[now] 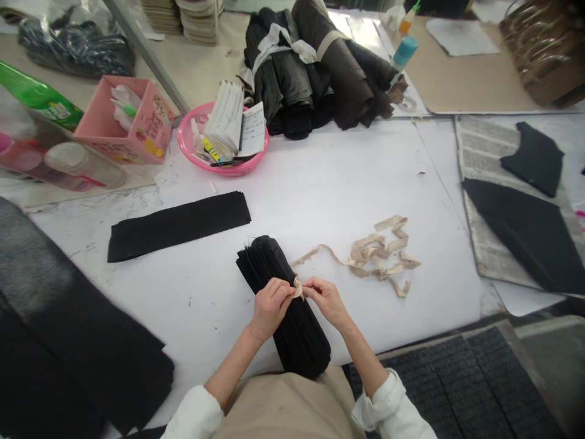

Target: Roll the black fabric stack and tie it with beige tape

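Observation:
A thick bundle of black fabric pieces (pixel 301 341) lies on the white table, its near end close to my apron. A beige cloth strip (pixel 298 286) sits on top of the bundle at its middle. My left hand (pixel 270 308) is closed, its fingertips pinching the strip from the left. From the right, my right hand (pixel 326 299) pinches the same strip between thumb and finger. The strip's tail runs off to a loose tangle of beige strip (pixel 372 253) on the table to the right.
A flat stack of black fabric (pixel 180 225) lies left of the bundle. Behind it stand a pink basin (pixel 223 167) and a pink box (pixel 128 128). Tied dark rolls (pixel 292 79) lie at the back. Black cut pieces (pixel 525 231) rest at right, larger black sheets (pixel 68 341) at left.

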Motion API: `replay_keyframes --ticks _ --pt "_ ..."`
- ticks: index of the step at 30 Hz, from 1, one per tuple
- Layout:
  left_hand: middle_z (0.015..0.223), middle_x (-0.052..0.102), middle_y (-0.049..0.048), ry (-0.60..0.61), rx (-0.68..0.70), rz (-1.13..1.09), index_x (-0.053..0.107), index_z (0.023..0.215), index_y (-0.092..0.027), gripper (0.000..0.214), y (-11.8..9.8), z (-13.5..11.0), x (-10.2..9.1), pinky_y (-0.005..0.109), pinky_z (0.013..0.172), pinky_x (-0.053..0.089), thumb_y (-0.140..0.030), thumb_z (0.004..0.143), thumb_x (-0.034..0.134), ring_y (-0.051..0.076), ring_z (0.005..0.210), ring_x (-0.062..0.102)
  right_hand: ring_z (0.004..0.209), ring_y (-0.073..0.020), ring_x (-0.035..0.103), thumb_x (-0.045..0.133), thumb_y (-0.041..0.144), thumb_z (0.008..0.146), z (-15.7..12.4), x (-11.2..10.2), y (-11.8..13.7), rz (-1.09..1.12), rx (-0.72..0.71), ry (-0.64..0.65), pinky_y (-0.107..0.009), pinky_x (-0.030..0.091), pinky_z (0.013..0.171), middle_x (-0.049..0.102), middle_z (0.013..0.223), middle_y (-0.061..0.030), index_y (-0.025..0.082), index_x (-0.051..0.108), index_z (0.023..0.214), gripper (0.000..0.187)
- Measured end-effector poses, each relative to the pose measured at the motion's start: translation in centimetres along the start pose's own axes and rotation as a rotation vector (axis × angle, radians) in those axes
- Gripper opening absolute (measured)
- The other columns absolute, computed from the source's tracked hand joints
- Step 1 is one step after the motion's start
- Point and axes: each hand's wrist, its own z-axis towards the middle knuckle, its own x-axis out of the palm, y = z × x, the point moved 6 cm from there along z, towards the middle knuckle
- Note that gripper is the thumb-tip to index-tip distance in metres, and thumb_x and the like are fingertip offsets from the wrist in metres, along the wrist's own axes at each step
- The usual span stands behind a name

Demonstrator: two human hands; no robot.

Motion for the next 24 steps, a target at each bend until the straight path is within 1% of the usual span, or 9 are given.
replay_keyframes --ticks 2,3,5,6,8,11,17,21,24 --pt "0.084 0.060 0.0040 -0.009 -0.001 0.001 0.059 0.089 -0.021 0.008 0.0 0.0 0.0 0.030 0.069 0.047 -0.014 0.089 0.055 0.017 0.081 0.055 0.070 -0.0132 0.057 0.058 0.037 0.086 0.0 -0.1 -0.1 -0.014 -0.012 -0.032 -0.026 0.048 0.070 0.064 0.073 0.0005 0.018 0.068 0.081 0.023" --pt "0.084 0.060 0.0041 -0.014 -0.001 0.002 0.059 0.089 -0.021 0.008 0.1 0.0 0.0 0.030 0.069 0.047 -0.014 0.088 0.055 0.017 0.081 0.055 0.073 -0.0137 0.058 0.056 0.039 0.088 -0.1 -0.1 -0.2 0.007 -0.005 -0.024 -0.027 0.049 0.071 0.066 0.078 -0.0006 0.018 0.068 0.088 0.025" --pt "0.084 0.060 0.0042 -0.020 -0.002 0.002 0.059 0.090 -0.021 0.008 0.1 -0.1 0.0 0.030 0.069 0.047 -0.014 0.088 0.055 0.017 0.081 0.055 0.080 -0.0149 0.060 0.054 0.041 0.089 -0.3 0.1 -0.4 0.062 0.030 0.027 -0.028 0.051 0.072 0.067 0.092 -0.0029 0.019 0.066 0.103 0.029" --pt "0.084 0.060 0.0041 -0.020 -0.002 0.003 0.059 0.090 -0.021 0.008 0.1 -0.1 0.0 0.030 0.069 0.047 -0.014 0.088 0.056 0.017 0.080 0.055 0.081 -0.0149 0.060 0.055 0.041 0.089 -0.4 0.2 -0.4 0.073 0.045 0.051 -0.028 0.051 0.071 0.067 0.095 -0.0032 0.019 0.065 0.107 0.030" --pt "0.083 0.060 0.0040 -0.014 -0.002 0.004 0.059 0.089 -0.021 0.008 0.1 -0.1 0.0 0.030 0.069 0.047 -0.014 0.088 0.056 0.017 0.080 0.055 0.077 -0.0136 0.059 0.059 0.040 0.086 -0.5 0.3 -0.3 0.048 0.049 0.066 -0.025 0.049 0.068 0.066 0.091 -0.0018 0.019 0.067 0.102 0.027" --pt "0.083 0.060 0.0040 -0.006 -0.002 0.006 0.059 0.089 -0.021 0.008 0.2 0.0 0.0 0.029 0.068 0.046 -0.014 0.088 0.055 0.016 0.080 0.054 0.070 -0.0124 0.055 0.063 0.038 0.084 -0.5 0.3 0.0 -0.006 0.009 0.021 -0.024 0.044 0.064 0.062 0.077 0.0005 0.018 0.069 0.083 0.021" --pt "0.082 0.060 0.0033 0.000 0.000 0.038 0.060 0.083 -0.021 0.011 -0.6 0.4 -0.4 0.029 0.069 0.045 -0.011 0.086 0.059 0.016 0.081 0.053 0.072 -0.0139 0.055 0.057 0.033 0.088 -0.5 0.1 0.0 -0.097 -0.059 -0.058 -0.025 0.044 0.067 0.060 0.074 0.0003 0.018 0.065 0.076 0.020" --pt "0.082 0.063 0.0014 0.051 0.025 0.177 0.059 0.079 -0.022 0.012 -1.6 -0.4 -1.1 0.034 0.078 0.042 -0.011 0.084 0.061 0.019 0.088 0.051 0.074 -0.0153 0.056 0.056 0.033 0.088 -0.4 -0.7 -1.6 -0.127 -0.055 -0.133 -0.026 0.046 0.068 0.060 0.075 -0.0005 0.019 0.062 0.075 0.020" --pt "0.077 0.060 0.0015 0.099 -0.038 0.090 0.055 0.075 -0.020 0.015 -1.6 -1.7 -1.3 0.032 0.075 0.042 -0.012 0.087 0.058 0.018 0.084 0.049 0.072 -0.0158 0.056 0.056 0.034 0.087 0.0 -1.1 -3.3 -0.122 -0.025 -0.176 -0.027 0.047 0.067 0.059 0.073 -0.0008 0.018 0.061 0.073 0.021"
